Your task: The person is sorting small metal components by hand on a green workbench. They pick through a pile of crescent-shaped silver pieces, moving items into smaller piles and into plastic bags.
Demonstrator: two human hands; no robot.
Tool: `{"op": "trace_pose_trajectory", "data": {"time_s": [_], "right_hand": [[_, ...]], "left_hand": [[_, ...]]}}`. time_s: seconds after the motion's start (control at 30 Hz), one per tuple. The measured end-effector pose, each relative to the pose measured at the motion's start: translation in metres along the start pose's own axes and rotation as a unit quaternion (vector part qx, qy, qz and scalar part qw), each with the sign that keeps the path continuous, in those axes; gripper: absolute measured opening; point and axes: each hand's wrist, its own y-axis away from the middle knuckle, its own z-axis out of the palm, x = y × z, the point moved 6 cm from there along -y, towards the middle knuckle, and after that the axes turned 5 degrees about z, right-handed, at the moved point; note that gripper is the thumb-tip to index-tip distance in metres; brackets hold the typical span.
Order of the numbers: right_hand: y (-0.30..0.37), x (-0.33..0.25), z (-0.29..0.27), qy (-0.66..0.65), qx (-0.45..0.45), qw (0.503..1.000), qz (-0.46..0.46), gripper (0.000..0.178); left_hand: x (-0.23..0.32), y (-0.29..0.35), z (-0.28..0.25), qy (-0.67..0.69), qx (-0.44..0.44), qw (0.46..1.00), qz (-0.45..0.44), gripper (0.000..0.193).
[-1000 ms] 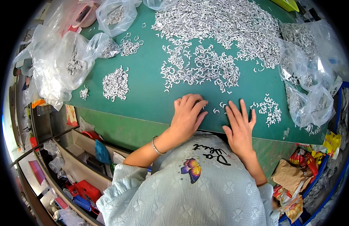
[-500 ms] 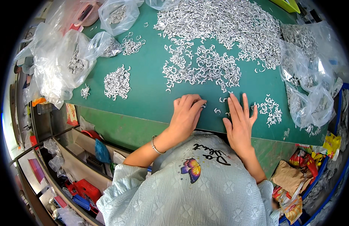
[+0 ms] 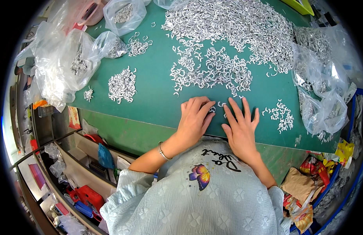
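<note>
My left hand (image 3: 194,118) is at the near edge of the green table, fingers curled in, with a few small curved silvery metal pieces (image 3: 212,110) at its thumb and forefinger. Close beside it on the right, my right hand (image 3: 241,131) lies palm down with fingers spread; single metal pieces (image 3: 221,104) show at its fingertips. Anything under either palm is hidden. Just beyond the hands spreads a loose patch of the same pieces (image 3: 212,68), joining a large heap (image 3: 232,21) behind it.
Left on the green tabletop (image 3: 150,84) are a medium pile (image 3: 122,85), a tiny pile (image 3: 88,94) and a cluster of rings (image 3: 139,45). A small pile (image 3: 281,115) lies at right. Clear plastic bags of metal parts flank both sides (image 3: 58,66). A yellow-green tray (image 3: 301,6) stands far right.
My right hand has slid left toward my left hand, and the loose pieces between them are now closer to the left fingers. The left hand has barely moved.
</note>
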Motion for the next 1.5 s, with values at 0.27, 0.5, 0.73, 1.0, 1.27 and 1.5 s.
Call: {"op": "trace_pose_trajectory", "data": {"time_s": [0.27, 0.5, 0.73, 1.0, 1.27, 1.5], "right_hand": [[-0.011, -0.002, -0.004, 0.011, 0.015, 0.999, -0.026, 0.046], [-0.003, 0.018, -0.009, 0.114, 0.026, 0.993, 0.032, 0.045], [0.012, 0.006, -0.012, 0.036, -0.025, 0.999, -0.023, 0.046], [0.022, 0.009, -0.005, 0.054, -0.010, 0.998, -0.019, 0.046], [0.042, 0.001, 0.011, 0.062, -0.019, 0.996, -0.062, 0.053], [0.024, -0.005, 0.005, 0.042, -0.001, 0.999, -0.021, 0.053]], "left_hand": [[0.007, -0.008, 0.008, -0.022, -0.006, 0.999, 0.046, 0.037], [-0.002, -0.002, 0.006, -0.033, 0.010, 0.999, 0.037, 0.029], [0.003, -0.003, 0.006, -0.022, -0.002, 0.999, 0.041, 0.030], [0.001, 0.001, 0.006, -0.018, 0.006, 0.999, 0.026, 0.026], [-0.001, 0.008, 0.001, 0.016, 0.004, 1.000, 0.024, 0.035], [-0.007, 0.018, -0.009, 0.044, 0.050, 0.997, -0.028, 0.049]]}}
